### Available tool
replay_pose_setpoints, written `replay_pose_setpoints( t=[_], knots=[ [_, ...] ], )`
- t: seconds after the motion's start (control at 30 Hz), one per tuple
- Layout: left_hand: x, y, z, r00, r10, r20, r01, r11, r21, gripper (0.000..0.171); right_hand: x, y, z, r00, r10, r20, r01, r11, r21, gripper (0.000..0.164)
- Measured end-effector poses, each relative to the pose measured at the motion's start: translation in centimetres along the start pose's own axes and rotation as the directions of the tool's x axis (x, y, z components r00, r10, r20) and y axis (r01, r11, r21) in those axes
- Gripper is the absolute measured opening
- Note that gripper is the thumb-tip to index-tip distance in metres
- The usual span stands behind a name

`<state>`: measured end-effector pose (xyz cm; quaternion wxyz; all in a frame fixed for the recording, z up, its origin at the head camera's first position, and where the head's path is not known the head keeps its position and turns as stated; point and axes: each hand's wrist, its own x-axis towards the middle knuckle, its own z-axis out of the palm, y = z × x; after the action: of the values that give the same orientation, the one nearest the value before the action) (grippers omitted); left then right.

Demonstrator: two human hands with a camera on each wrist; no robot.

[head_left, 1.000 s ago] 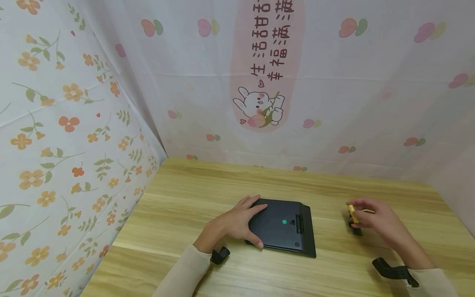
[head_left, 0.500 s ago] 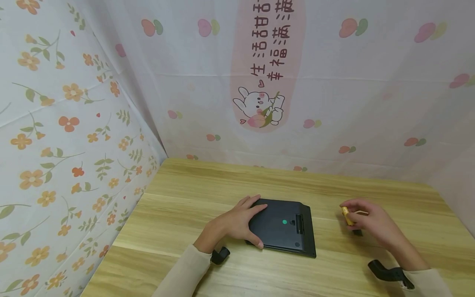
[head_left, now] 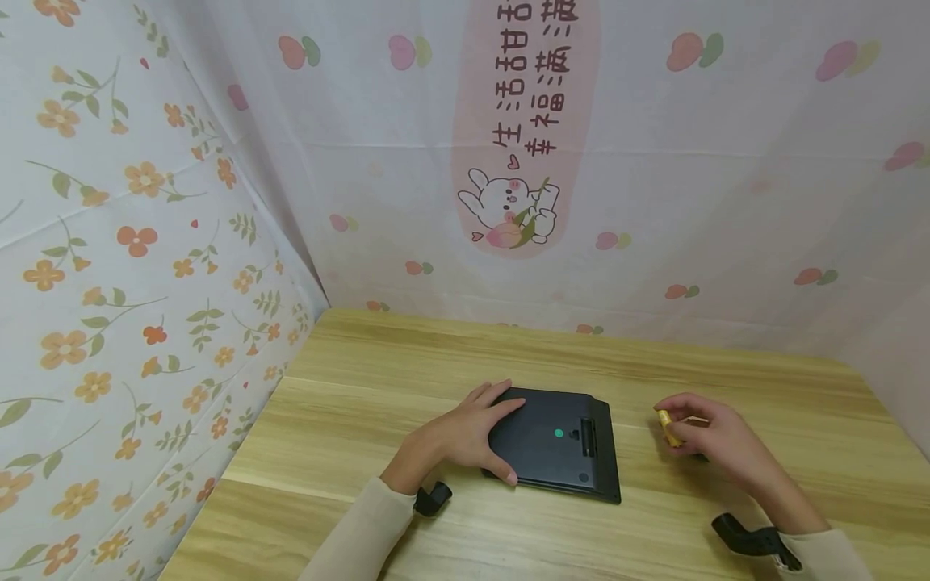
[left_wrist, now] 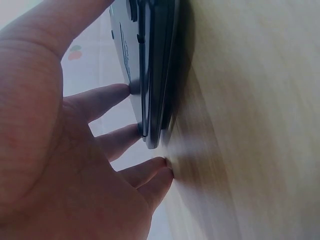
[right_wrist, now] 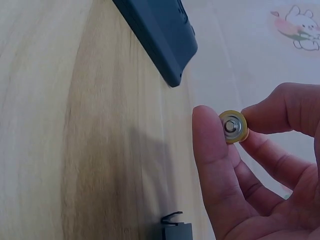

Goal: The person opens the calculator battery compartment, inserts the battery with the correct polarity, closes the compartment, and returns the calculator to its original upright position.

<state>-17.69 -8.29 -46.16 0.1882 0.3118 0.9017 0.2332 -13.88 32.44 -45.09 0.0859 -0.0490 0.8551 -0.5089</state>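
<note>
A flat black device, which looks like a desktop calculator, lies face down on the table with its small battery slot uncovered. My left hand rests spread over its left end, thumb at the near edge. In the left wrist view two fingertips touch the device and two others reach past its corner to the table. Off to the right, my right hand pinches a yellow battery between thumb and fingers, above the table. The right wrist view shows the battery's metal end facing the camera.
A small black battery cover with a clip lies on the table beneath my right hand, mostly hidden in the head view. The wooden table meets patterned cloths at the back and left.
My right hand has moved left with the battery, away from the black cover and closer to the device. The left hand and the device have stayed in place.
</note>
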Motion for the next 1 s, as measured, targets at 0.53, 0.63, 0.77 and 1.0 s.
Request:
replay_pose_setpoints(
  t=[0.53, 0.63, 0.77, 1.0],
  knots=[
    [-0.1, 0.2, -0.1, 1.000, 0.002, -0.002, -0.002, 1.000, -0.002, 0.115, 0.3, -0.8, 1.4, 1.000, 0.011, 0.006, -0.011, 1.000, 0.002, 0.035],
    [-0.1, 0.2, -0.1, 1.000, 0.004, -0.003, -0.004, 1.000, -0.005, 0.116, 0.3, -0.8, 1.6, 1.000, -0.012, 0.018, 0.012, 1.000, 0.004, 0.034],
    [0.0, 0.1, -0.1, 1.000, 0.006, -0.005, -0.006, 1.000, -0.005, 0.116, 0.3, -0.9, 2.0, 0.999, -0.021, 0.029, 0.020, 1.000, 0.023, 0.034],
    [0.0, 0.0, -0.1, 1.000, 0.006, -0.005, -0.006, 1.000, -0.002, 0.116, 0.4, -1.1, 2.7, 0.999, -0.031, 0.044, 0.029, 0.999, 0.038, 0.033]
  ],
)
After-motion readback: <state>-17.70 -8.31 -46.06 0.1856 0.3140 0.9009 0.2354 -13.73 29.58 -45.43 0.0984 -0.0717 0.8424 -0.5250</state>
